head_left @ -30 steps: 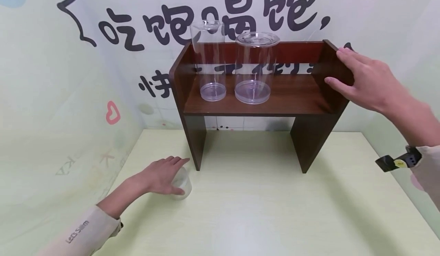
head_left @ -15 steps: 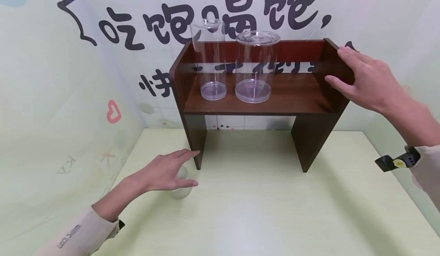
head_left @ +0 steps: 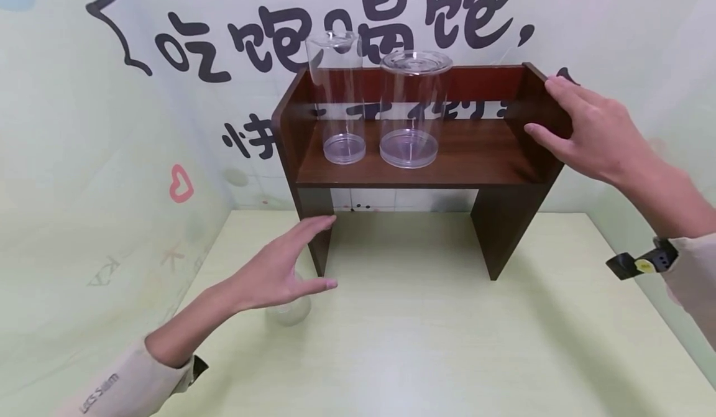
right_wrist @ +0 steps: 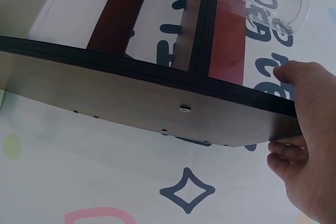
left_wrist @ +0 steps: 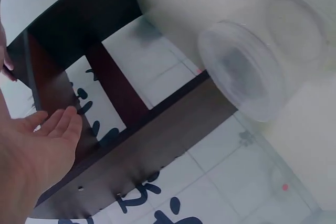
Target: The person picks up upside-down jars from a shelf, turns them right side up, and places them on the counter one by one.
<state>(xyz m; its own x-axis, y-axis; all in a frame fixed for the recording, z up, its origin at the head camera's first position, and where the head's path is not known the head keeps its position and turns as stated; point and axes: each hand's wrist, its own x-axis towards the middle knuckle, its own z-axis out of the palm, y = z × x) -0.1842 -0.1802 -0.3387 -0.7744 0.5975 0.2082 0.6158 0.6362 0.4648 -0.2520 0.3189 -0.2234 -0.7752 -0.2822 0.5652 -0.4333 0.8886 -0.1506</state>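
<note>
Though the little grey words on the left sleeve (head_left: 120, 376) are fuzzy, they look like they start with "Let's". Just past it, a pale letter K (head_left: 171, 256) sits on the wall under a pink heart (head_left: 181, 184).

Next comes the left hand (head_left: 268, 274). It holds nothing. Its thumb is spread wide from its fingers, which point up and right, in front of the left leg of the brown shelf (head_left: 475, 163). Below the hand, a short clear jar (head_left: 295, 313) sits on the table (head_left: 403, 342), apart from it. The jar looks upright, but the hand hides much of it.

Big black writing (head_left: 383, 13) on the back wall says 吃饱喝饱, with 快 lower down and more behind the shelf. The shelf's long board runs left to right, and its open front faces the person. On it, a tall thin jar (head_left: 337, 91) and then a fatter jar (head_left: 415, 103) stand straight up, long ways up and down. I see no labels on them.

Last, the right hand (head_left: 595, 134) is at the shelf's right side board, thumb inside, fingers outside. I can't tell if it squeezes. Its black strap (head_left: 665, 258) has a yellow dot (head_left: 645, 265), too small to read.
</note>
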